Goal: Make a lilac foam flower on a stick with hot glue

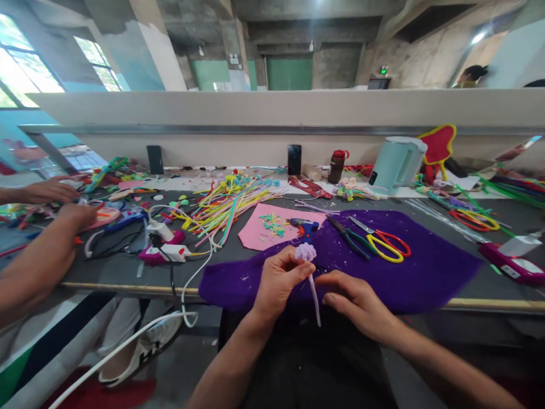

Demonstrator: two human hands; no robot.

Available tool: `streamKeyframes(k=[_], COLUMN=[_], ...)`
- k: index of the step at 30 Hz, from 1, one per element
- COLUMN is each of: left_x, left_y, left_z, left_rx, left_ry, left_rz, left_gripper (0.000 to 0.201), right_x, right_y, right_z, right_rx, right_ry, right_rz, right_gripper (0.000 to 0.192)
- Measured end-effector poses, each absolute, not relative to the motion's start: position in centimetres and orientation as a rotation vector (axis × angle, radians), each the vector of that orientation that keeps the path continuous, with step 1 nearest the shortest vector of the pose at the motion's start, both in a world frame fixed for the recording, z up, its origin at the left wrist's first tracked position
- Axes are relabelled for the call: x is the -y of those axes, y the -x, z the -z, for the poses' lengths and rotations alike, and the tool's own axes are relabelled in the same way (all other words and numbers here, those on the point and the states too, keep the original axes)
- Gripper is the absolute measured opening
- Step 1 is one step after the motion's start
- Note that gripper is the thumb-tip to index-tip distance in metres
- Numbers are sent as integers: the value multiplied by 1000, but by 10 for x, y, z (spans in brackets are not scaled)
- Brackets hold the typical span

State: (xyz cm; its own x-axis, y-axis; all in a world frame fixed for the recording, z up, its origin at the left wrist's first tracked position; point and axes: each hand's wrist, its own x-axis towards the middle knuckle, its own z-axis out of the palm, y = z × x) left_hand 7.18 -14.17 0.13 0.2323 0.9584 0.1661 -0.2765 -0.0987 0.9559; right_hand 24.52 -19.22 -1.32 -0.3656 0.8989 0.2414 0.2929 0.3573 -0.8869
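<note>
Head view looks down on both hands working at the near edge of the table, and between them sits a lilac pipe-cleaner flower (310, 272). Left hand (279, 281) is pinching it just under the fuzzy bloom, thumb and forefinger closed on the top of the stem. Right hand (357, 301) sits just beside it, fingers curled, fingertips reaching in toward the lower stem; whether they actually touch it, I cannot tell. So the left is the hand with the hold, and the right is the nearer one to the free tail. Long axis runs close to upright in the picture: bloom end points up and away toward the far edge of the table, tail drops down toward the person's lap, leaning slightly to the right. All of this hangs just over the near edge of a purple felt sheet (426, 267) spread on the table. On that felt, well beyond the hands, lie yellow-and-red scissors (385, 244) and a blue glue gun (304, 227). Off at the left edge, another person's hand (74, 216) rests among the clutter.
</note>
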Motion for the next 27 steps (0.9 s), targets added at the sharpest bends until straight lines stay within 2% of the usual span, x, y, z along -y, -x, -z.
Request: streamKeyframes(k=[8,9,12,14,20,27], left_x=[146,146,145,145,147,149], left_y=[-78,-78,-76,-76,-84,-85], left_z=[8,9,10,7,-6,-10], left_rx=[-747,-747,-724,-713,-779,-812], left_ry=[-1357,-1335,-1258,-1247,-1322,-1440], left_rz=[-1222,-1191,-1116,-1111,-1099,-1120], left_gripper=[10,14,47,58,54,33], right_x=[164,164,167,169,172,173], right_y=[-225,-225,-230,-234,-240,-239], right_z=[25,26,28,29,32,33], right_rx=[1498,1484,1448,1430,1433,1454], right_ry=[849,841,816,814,840,808], right_rz=[-1199,-1212,-1295,-1337,-1346,-1384], right_gripper=[19,19,19,20,22,23])
